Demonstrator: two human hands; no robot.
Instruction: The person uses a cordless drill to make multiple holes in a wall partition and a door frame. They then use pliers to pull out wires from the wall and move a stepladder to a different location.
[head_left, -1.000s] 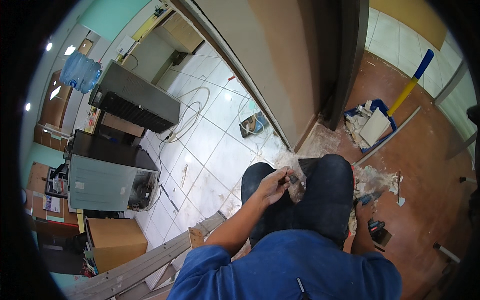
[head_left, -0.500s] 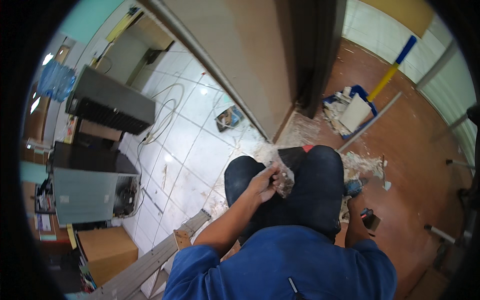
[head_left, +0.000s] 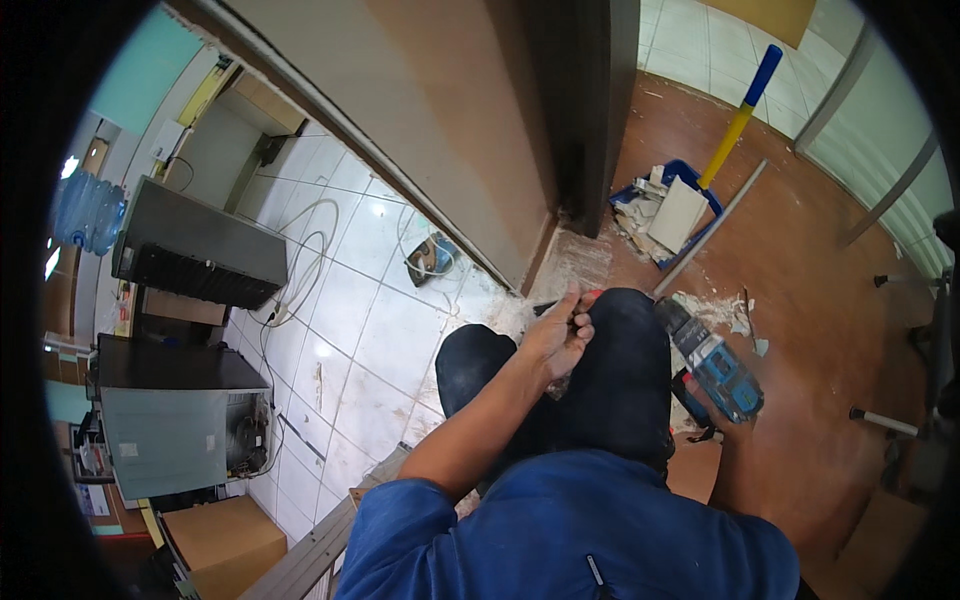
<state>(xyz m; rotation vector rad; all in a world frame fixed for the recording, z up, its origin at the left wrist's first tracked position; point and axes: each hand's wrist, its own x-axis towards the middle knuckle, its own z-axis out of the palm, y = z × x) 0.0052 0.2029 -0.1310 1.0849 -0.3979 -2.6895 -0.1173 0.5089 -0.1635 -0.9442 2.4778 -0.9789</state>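
A blue dustpan (head_left: 668, 205) by the door frame (head_left: 590, 100) holds pale rubble and a flat board. The left hand (head_left: 558, 335) rests on the knee, fingers (head_left: 572, 300) curled together on something too small to make out. The drill (head_left: 712, 362) lies beside the right thigh near debris (head_left: 715, 312) on the floor (head_left: 800, 300); the right hand is hidden below it, grip unclear.

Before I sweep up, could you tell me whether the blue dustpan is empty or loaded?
Loaded: the blue dustpan by the dark door holds pale rubble.
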